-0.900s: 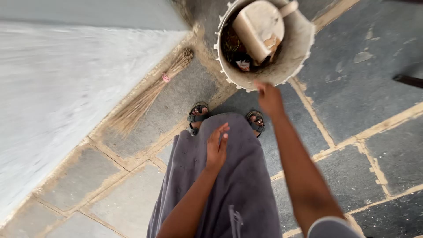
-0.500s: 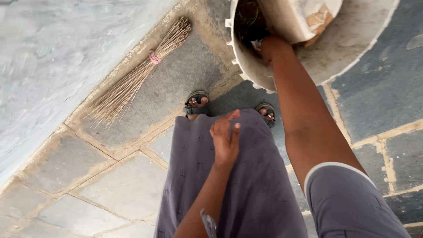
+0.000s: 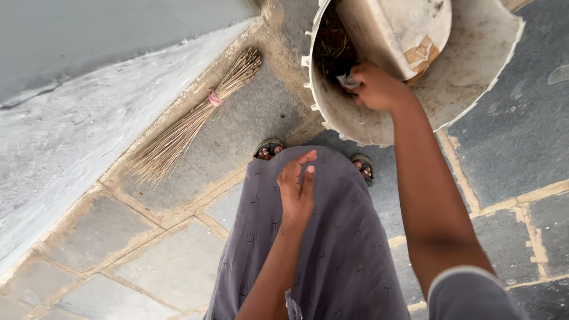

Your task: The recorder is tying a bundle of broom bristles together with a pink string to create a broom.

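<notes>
On the far left runs a pale wall [image 3: 71, 118], and a strip of sandy dirt lies along its foot. Next to it, a broom [image 3: 189, 121] made of thin dry sticks lies flat on the stone floor [image 3: 118, 237]. A pink band ties the sticks together near the top. The loose ends fan out toward the lower left.

Going right, the left hand [image 3: 296, 189] lies flat on the grey skirt [image 3: 320, 249]. Its fingers are straight and a little apart, and it holds nothing. Two sandals [image 3: 269, 148] peek out from under the skirt's edge.

Further right, a big dirty white bucket [image 3: 474, 77] sits on the floor just past the feet. Dark rubbish lies at its bottom, and a pale dustpan [image 3: 397, 29] leans inside it, with bits of torn brown paper beside it. The right hand [image 3: 376, 86] reaches over the near rim into the bucket. Its fingers are curled around a small white scrap [image 3: 349, 82], close to the dustpan.

On the far right the floor is dark stone with sandy lines between the slabs.
</notes>
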